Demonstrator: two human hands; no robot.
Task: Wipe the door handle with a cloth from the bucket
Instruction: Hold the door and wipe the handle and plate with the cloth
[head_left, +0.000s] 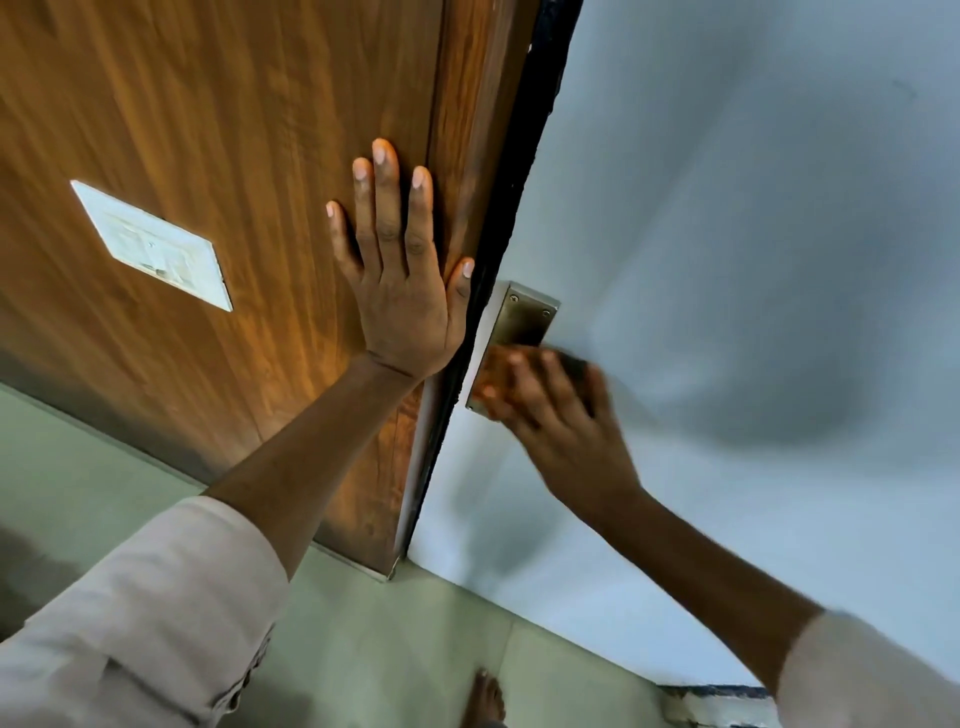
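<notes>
A brass handle plate (524, 317) with screws sits on the pale grey door face (727, 208), close to its dark edge. My right hand (566, 441) is blurred and covers the plate's lower half. It presses what looks like an orange cloth (491, 371) against the metal. A dark part, probably the handle lever (574, 366), shows just past my fingers. My left hand (402, 291) lies flat, fingers spread, on the brown wooden panel (208, 104) to the left of the edge. The bucket is out of view.
A white rectangular plate (156, 247) is fixed on the wooden panel at the left. Below lies a pale green tiled floor (389, 649), with my bare foot (485, 696) at the bottom edge.
</notes>
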